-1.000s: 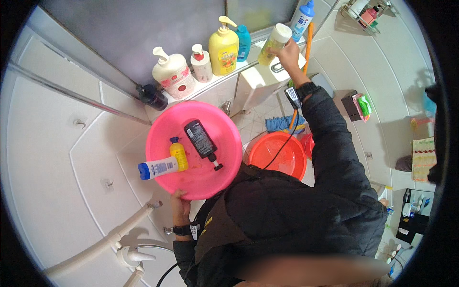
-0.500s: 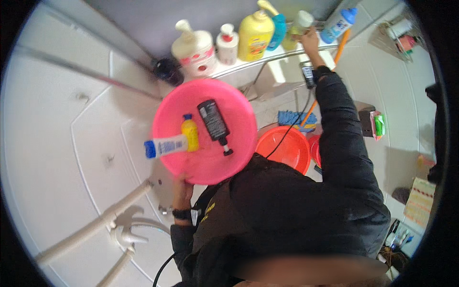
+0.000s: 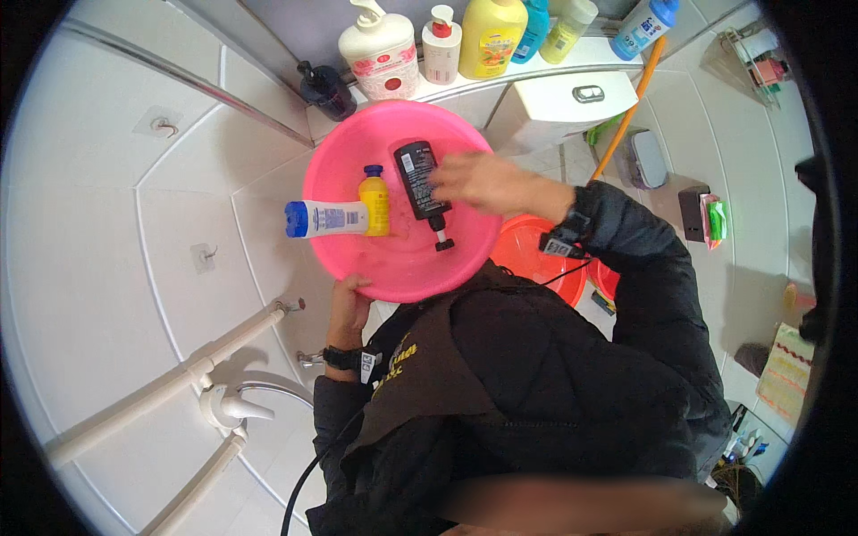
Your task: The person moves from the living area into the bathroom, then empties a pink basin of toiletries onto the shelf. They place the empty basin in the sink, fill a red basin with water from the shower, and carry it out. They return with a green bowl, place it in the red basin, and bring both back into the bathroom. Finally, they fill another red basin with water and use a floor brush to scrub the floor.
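A pink basin (image 3: pixel 344 143) is held by its near left rim, with my left hand (image 3: pixel 350 299) closed on the edge. Inside lies a black pump bottle (image 3: pixel 418 179), its pump head toward me. To its left are a yellow bottle (image 3: pixel 374 207) with a dark blue cap and a white bottle (image 3: pixel 332 218) with a blue cap, which reaches over the basin's left rim. Over the right side of the basin is my right hand (image 3: pixel 487 183), its fingertips at the black bottle's edge. Blur hides whether they touch it or how far they are closed.
Along the ledge stand a white pump bottle (image 3: pixel 382 58), a smaller red-collared pump bottle (image 3: pixel 441 49), a yellow jug (image 3: pixel 492 40), a greenish bottle (image 3: pixel 567 34) and a blue-capped bottle (image 3: pixel 643 31). A toilet cistern (image 3: pixel 572 107), orange hose (image 3: pixel 631 112) and red basin (image 3: pixel 523 259) are right.
My right hand has let go of the greenish bottle on the ledge and come down left to the pink basin. My left hand still holds the basin, which sits slightly higher in view.
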`<move>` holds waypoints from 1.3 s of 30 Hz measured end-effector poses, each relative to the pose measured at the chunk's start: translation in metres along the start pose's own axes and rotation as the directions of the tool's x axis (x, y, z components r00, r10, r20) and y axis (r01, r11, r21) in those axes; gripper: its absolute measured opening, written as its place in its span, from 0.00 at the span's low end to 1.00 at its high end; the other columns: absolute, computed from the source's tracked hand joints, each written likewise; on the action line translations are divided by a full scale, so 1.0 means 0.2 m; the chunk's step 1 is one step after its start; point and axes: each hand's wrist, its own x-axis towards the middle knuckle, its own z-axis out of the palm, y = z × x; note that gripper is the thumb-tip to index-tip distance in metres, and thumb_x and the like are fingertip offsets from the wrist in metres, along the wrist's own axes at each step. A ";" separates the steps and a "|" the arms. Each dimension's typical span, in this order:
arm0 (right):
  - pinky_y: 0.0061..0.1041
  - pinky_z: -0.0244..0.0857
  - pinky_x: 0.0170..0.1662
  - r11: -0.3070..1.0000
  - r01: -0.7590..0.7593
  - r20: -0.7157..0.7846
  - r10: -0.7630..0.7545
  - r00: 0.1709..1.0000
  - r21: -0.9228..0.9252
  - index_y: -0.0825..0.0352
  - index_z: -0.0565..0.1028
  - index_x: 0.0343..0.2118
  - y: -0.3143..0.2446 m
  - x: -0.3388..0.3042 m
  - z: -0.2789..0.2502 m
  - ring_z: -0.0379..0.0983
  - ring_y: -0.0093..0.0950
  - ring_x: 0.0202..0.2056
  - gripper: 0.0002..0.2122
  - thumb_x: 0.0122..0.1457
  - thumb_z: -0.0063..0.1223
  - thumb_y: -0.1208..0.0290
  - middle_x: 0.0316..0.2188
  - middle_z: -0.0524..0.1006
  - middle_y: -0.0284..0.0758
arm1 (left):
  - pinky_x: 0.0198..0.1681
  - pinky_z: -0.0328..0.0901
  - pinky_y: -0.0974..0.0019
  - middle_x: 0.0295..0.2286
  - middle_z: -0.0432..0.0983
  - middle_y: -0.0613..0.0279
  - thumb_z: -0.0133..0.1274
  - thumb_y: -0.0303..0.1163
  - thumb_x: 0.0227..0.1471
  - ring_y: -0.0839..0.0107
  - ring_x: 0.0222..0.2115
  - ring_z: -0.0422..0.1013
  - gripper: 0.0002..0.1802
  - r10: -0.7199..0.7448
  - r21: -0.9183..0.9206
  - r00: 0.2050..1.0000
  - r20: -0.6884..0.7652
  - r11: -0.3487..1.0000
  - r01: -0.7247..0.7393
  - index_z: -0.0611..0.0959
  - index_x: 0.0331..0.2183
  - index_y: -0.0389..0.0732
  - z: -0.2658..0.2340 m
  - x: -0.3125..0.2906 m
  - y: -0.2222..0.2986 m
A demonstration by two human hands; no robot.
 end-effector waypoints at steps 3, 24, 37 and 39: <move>0.32 0.61 0.45 0.860 0.348 0.250 -0.268 0.930 -0.373 0.55 0.73 0.36 -0.13 0.11 0.20 0.65 0.28 0.46 0.08 0.53 0.47 0.65 0.38 0.72 0.24 | 0.36 0.74 0.62 0.37 0.75 0.57 0.50 0.20 0.40 0.64 0.34 0.75 0.19 -0.011 0.010 0.999 0.038 1.000 0.011 0.75 0.40 0.32 0.00 -0.02 0.02; 0.34 0.62 0.53 0.879 -0.250 -0.446 0.430 0.785 0.407 0.64 0.72 0.47 -0.08 -0.09 -0.32 0.70 0.35 0.47 0.34 0.28 0.69 0.71 0.43 0.72 0.37 | 0.38 0.72 0.61 0.36 0.75 0.57 0.50 0.19 0.39 0.63 0.37 0.74 0.19 -0.025 0.073 0.992 0.121 0.997 0.016 0.75 0.39 0.32 0.12 0.02 0.01; 0.27 0.69 0.44 0.560 -0.477 -0.677 0.729 -0.104 0.677 0.73 0.74 0.40 0.81 -0.97 -0.71 0.75 0.27 0.37 0.25 0.34 0.68 0.78 0.35 0.79 0.37 | 0.46 0.70 0.55 0.37 0.73 0.58 0.50 0.22 0.37 0.61 0.40 0.73 0.19 -0.043 0.162 0.999 0.012 0.986 0.040 0.74 0.37 0.35 0.25 0.00 0.06; 0.27 0.69 0.44 0.544 -0.525 -0.670 0.739 -0.068 0.654 0.73 0.74 0.40 0.96 -1.04 -0.71 0.75 0.28 0.37 0.25 0.33 0.69 0.77 0.36 0.79 0.38 | 0.48 0.69 0.55 0.38 0.74 0.58 0.50 0.22 0.36 0.60 0.42 0.72 0.20 -0.031 0.139 1.000 0.002 0.990 0.031 0.74 0.39 0.34 0.28 -0.01 0.06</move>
